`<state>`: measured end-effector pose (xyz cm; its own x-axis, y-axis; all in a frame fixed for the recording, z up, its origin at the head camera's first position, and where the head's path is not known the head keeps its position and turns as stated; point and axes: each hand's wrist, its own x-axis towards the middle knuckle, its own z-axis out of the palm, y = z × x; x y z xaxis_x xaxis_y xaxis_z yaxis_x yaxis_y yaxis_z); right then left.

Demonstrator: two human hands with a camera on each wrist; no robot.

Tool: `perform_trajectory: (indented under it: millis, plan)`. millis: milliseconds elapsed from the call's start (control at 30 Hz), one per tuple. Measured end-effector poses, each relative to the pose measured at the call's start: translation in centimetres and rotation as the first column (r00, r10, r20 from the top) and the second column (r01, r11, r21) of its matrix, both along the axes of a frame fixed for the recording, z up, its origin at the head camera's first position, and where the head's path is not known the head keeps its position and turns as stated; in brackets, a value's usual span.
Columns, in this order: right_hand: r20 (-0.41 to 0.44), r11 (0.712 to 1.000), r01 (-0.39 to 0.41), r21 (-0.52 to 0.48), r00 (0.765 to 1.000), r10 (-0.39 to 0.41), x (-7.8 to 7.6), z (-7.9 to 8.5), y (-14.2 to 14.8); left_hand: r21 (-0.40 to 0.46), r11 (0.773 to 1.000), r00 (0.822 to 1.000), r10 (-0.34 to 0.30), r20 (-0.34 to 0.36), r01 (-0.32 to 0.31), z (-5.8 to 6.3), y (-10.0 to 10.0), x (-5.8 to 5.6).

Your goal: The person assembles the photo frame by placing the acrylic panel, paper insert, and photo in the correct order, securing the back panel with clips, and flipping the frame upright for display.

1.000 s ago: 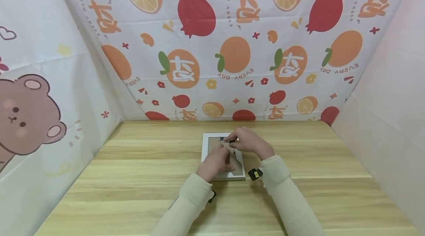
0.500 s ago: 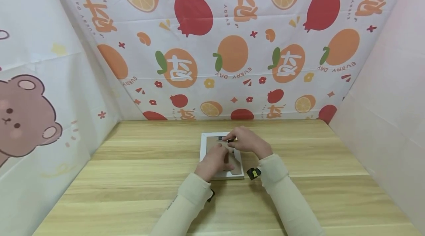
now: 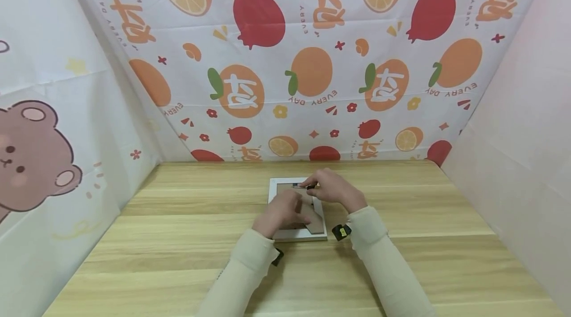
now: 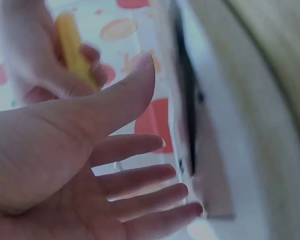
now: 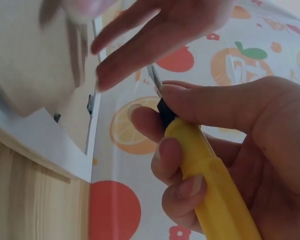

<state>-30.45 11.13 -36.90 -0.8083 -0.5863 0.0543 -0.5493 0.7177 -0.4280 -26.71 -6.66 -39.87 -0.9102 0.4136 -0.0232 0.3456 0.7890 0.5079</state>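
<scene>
A white picture frame (image 3: 273,193) lies back side up on the table, its brown backing board (image 3: 284,189) showing. A brown flap (image 3: 316,224) is seen at its near right part. My left hand (image 3: 277,214) is over the frame; in the left wrist view its fingers (image 4: 140,177) are spread and fairly straight, tips close to the backing. Whether they touch it I cannot tell. My right hand (image 3: 333,189) grips a yellow-handled screwdriver (image 5: 210,185) with a black collar. The screwdriver's metal shaft points left over the far part of the frame; its tip is partly hidden.
The wooden table (image 3: 178,237) extends around the frame on all sides. A fruit-print cloth (image 3: 312,69) hangs behind its far edge, with pale cloths at left and right. Black wrist cameras (image 3: 341,231) sit under the cuffs.
My left hand has shifted slightly left and its fingers have come away from the backing's middle. The right hand with the screwdriver and the frame have hardly moved; the head view shifted a little.
</scene>
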Motion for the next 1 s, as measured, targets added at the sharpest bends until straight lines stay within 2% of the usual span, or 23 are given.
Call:
perform_trajectory:
  millis: [200, 367, 500, 600, 833, 1000]
  plan:
    - [0.017, 1.0, 0.007, -0.003, 1.0, -0.007, -0.2, -0.1, 0.1, 0.041, 0.994, 0.995, 0.102, -0.022, -0.101, 1.0, -2.2, -0.8]
    - [-0.007, 0.999, 0.019, 0.047, 1.0, -0.018, -0.2, 0.0, -0.2, 0.001, 0.983, 0.981, 0.183, 0.06, -0.183, 1.3, -4.0, -1.1]
    - [-0.016, 0.996, 0.014, 0.091, 1.0, -0.013, 0.1, -0.2, -0.9, -0.084, 0.975, 0.967, 0.216, 0.134, -0.206, 1.2, -4.6, -1.2]
    - [-0.014, 0.994, -0.009, 0.105, 1.0, 0.011, 0.3, -0.5, -1.8, -0.131, 0.966, 0.957, 0.241, 0.161, -0.221, 1.1, -4.7, -1.0]
    - [0.019, 0.991, -0.047, 0.123, 0.999, 0.045, 0.7, -1.4, -3.4, -0.174, 0.959, 0.954, 0.252, 0.16, -0.224, 1.1, -4.8, -0.7]
    - [-0.004, 0.987, -0.056, 0.152, 0.998, 0.057, 0.9, -1.8, -4.0, -0.202, 0.953, 0.954, 0.258, 0.155, -0.225, 1.1, -4.8, -0.7]
